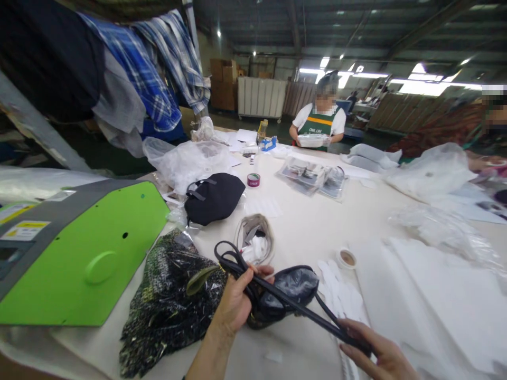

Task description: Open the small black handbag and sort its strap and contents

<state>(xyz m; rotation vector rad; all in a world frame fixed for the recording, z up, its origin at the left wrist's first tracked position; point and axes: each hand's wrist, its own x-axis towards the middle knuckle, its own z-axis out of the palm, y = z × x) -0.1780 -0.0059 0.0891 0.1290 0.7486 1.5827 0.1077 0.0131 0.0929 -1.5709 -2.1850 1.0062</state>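
Observation:
A long black strap (298,307) runs slantwise between my two hands. My left hand (238,295) is closed around its bunched loops, with the thumb on top. At the lower right my right hand (374,348) grips the strap's other end. Under the strap, beside my left hand, sits a small black bag (291,287) with a shiny, plastic-like front. An olive loop-shaped tab (201,281) hangs left of the loops. Below it lies a glossy black plastic bag (166,311), flecked with light marks. Just beyond my hands stands a beige fabric basket (271,237) with white pieces inside.
A green and grey machine (87,253) takes up the left side. Farther in are a black cloth bag (217,198), a purple tape roll (253,180) and flat plastic-wrapped packs (309,174). White sheets (443,301) and a tape roll (346,258) lie right. Across the table a person (320,124) holds a clear package.

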